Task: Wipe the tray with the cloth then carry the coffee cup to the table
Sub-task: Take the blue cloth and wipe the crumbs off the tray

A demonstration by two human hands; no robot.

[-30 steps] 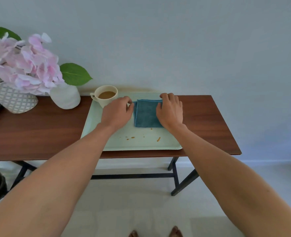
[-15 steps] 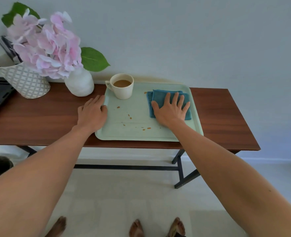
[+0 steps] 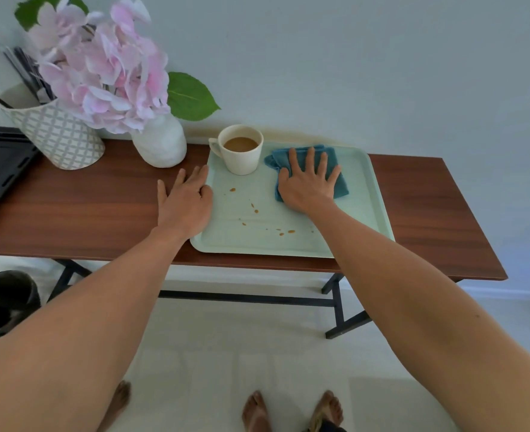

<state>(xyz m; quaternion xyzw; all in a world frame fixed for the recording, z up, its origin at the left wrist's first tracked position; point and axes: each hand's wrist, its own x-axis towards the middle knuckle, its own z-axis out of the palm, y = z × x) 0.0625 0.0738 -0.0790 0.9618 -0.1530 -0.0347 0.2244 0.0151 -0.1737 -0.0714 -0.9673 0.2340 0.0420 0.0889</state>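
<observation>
Tray (image 3: 295,241): pale green, lying flat on the wooden counter (image 3: 429,207); it is the landmark for every place below.
Your right hand (image 3: 309,182): flat and open, fingers spread, palm pressing the cloth; it curls around nothing.
Cloth (image 3: 335,163): blue, in the tray's far right part; its left edge is bunched up, where half a second ago it lay as a neater folded square.
Your left hand (image 3: 184,202): flat and open on the counter against the tray's left edge, thumb side touching the rim, holding nothing; a second ago it was on the tray beside the cloth.
Cup (image 3: 242,151): cream, filled with milky coffee, upright in the tray's far left corner, handle pointing left; same corner as before.
Spills (image 3: 254,208): small brown drops across the tray's middle and near edge, as they were earlier.
Vase (image 3: 159,145): white, with pink flowers, on the counter just left of the tray's far corner.
Patterned pot (image 3: 58,138): further left of the tray.
</observation>
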